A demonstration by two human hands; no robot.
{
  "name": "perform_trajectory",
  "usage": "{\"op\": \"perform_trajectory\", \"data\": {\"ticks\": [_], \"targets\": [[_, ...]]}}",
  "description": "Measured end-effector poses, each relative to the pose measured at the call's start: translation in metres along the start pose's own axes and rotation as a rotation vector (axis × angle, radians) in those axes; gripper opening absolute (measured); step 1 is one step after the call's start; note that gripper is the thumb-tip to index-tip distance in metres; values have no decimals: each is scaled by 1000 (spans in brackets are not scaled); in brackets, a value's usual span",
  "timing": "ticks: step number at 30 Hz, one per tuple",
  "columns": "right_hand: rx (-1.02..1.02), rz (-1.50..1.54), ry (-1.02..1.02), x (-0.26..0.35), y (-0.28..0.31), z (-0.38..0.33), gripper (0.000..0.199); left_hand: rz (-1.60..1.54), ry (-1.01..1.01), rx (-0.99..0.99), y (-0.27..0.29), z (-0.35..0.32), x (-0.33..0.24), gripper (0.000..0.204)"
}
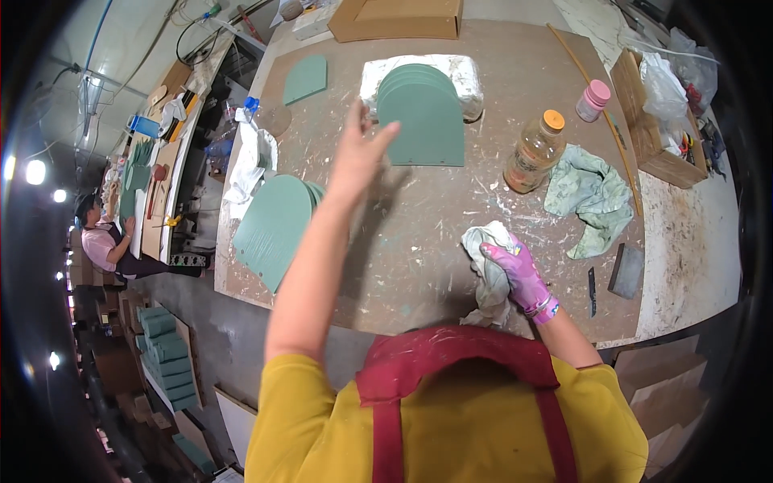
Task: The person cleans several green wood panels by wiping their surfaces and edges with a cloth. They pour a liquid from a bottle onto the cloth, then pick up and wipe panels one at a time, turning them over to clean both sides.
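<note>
Bare, with fingers apart, my left hand (361, 153) hovers just left of a stack of green round-topped panels (420, 121). The stack leans on a white block (465, 76), its topmost panels slightly fanned. My right hand (521, 276), in a pink patterned glove, grips a crumpled white cloth (489, 278) near the table's front edge. Left of my left forearm lies another pile of green panels (274, 225). A single green panel (307, 79) rests at the far left of the table.
Right of the stack stand a bottle with an orange cap (533, 157) and a pink jar (593, 101). A stained green rag (588, 197), a grey block (625, 271) and a long wooden stick (596, 88) lie near the right edge. Another person (105, 241) works at a bench on the left.
</note>
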State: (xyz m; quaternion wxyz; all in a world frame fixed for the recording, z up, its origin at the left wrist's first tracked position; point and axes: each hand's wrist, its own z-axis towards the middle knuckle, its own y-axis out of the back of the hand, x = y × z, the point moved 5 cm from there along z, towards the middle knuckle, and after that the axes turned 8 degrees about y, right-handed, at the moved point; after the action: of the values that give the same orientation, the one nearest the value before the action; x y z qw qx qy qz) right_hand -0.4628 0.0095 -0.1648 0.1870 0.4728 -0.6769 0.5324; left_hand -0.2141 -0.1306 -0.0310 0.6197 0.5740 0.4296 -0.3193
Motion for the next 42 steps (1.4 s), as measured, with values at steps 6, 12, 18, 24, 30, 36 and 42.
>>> {"op": "perform_trajectory", "data": {"ticks": [6,12,18,24,30,36,42], "targets": [[-6,-158,120,-6,20,-6,41,98,182,-64,-40,53,110,63],[-104,-48,25,3,23,-19,31,165,140,-193,-19,36,99,44],[-42,11,100,30,5,-32,34,-195,187,-169,-12,-36,81,39],[-157,-269,313,67,14,-38,32,-632,721,241,-42,-180,106,38],[284,-1291,637,28,-113,-23,32,-822,677,447,-68,-221,145,38],[91,-1677,606,-2,-76,56,15,-871,664,526,-65,-225,149,35],[332,-1778,547,-22,-129,21,25,-957,685,461,-71,-222,160,29]]}}
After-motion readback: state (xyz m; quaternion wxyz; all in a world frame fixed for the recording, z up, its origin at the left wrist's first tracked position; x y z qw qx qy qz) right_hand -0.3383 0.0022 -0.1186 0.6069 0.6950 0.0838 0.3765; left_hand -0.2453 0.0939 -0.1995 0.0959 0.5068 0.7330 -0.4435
